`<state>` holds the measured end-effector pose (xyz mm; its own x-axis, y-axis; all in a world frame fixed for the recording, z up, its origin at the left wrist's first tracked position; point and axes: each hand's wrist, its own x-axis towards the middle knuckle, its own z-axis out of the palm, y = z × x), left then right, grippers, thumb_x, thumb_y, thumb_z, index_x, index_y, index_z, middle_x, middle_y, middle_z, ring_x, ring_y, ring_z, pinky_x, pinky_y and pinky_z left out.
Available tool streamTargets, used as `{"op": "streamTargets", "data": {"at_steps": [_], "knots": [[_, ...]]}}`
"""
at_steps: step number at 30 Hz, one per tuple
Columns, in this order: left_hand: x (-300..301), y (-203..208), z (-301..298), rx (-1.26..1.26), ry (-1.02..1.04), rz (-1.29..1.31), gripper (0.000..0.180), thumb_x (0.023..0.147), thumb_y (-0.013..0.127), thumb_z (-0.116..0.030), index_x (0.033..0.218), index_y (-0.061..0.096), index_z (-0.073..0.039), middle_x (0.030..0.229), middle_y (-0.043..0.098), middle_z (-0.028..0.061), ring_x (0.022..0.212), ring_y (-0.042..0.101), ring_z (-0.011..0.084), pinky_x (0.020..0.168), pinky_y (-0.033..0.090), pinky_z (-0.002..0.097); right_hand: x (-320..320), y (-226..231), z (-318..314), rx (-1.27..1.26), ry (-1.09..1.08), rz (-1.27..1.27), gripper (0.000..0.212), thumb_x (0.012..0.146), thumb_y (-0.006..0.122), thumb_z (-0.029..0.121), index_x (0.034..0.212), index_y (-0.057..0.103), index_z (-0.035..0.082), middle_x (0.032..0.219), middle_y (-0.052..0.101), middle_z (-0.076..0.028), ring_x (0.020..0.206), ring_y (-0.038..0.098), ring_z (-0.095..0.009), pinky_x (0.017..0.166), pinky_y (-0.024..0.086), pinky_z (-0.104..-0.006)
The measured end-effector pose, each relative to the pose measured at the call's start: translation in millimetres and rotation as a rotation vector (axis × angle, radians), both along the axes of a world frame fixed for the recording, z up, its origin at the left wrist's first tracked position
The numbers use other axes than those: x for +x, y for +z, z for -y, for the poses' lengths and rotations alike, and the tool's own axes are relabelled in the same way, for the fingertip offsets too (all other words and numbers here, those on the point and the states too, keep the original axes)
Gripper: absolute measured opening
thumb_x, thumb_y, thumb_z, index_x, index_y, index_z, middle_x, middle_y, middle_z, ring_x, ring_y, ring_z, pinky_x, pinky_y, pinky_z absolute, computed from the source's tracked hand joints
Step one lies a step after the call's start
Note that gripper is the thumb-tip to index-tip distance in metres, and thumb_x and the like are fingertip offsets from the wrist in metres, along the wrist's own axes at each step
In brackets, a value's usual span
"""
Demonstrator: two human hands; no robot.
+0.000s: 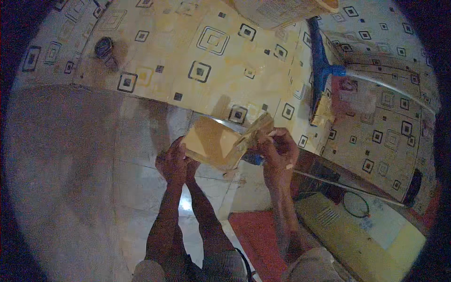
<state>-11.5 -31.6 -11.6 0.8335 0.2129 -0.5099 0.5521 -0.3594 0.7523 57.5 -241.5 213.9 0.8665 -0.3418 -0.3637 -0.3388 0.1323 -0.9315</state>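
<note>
Just off the front edge of the patterned surface I hold a pale tan, box-shaped thing (212,140); its exact kind is not clear. My left hand (173,160) grips its left end, fingers closed round the corner. At the right end sticks up a crumpled, brownish flap or wrapper (256,130), and my right hand (280,148) pinches it between thumb and fingers. A shadow falls across the box's flat face. Something blue, partly hidden, shows below the right hand's fingers.
A dark wristwatch (106,50) lies at the surface's far left. A large pale container (286,11) stands at the top. On the right is a blue squeegee-like head (324,70) with a light pole. Below are a red mat (253,237) and a yellow-green panel (361,235).
</note>
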Motion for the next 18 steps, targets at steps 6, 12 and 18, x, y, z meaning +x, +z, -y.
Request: {"op": "streamTargets", "data": {"at_steps": [6, 12, 18], "knots": [[6.7, 19.5, 11.1, -0.246, 0.169, 0.122, 0.035, 0.083, 0.054, -0.031, 0.113, 0.064, -0.016, 0.099, 0.069, 0.0074, 0.088, 0.065, 0.0219, 0.085, 0.046, 0.0351, -34.9, -31.3, -21.6, 0.084, -0.097, -0.165, 0.024, 0.077, 0.068, -0.001, 0.097, 0.056, 0.004, 0.093, 0.062, -0.005, 0.084, 0.061, -0.014, 0.077, 0.052, -0.0288], [11.9, 19.0, 9.4, -0.189, 0.171, 0.022, 0.039, 0.085, 0.051, -0.040, 0.112, 0.064, -0.016, 0.096, 0.069, 0.0072, 0.086, 0.065, 0.0200, 0.086, 0.046, 0.0348, -39.5, -47.4, -15.9, 0.080, 0.075, -0.381, 0.028, 0.073, 0.072, 0.002, 0.099, 0.060, 0.005, 0.096, 0.064, -0.005, 0.085, 0.060, -0.014, 0.079, 0.050, -0.0294], [15.3, 14.0, 7.1, -0.096, 0.085, 0.022, 0.035, 0.088, 0.049, -0.038, 0.111, 0.065, -0.018, 0.097, 0.069, 0.0074, 0.083, 0.066, 0.0226, 0.078, 0.049, 0.0364, -25.0, -36.0, -6.8, 0.127, 0.095, -0.309, 0.025, 0.075, 0.073, 0.003, 0.097, 0.061, 0.005, 0.091, 0.064, -0.004, 0.082, 0.060, -0.012, 0.078, 0.049, -0.0280]]}}
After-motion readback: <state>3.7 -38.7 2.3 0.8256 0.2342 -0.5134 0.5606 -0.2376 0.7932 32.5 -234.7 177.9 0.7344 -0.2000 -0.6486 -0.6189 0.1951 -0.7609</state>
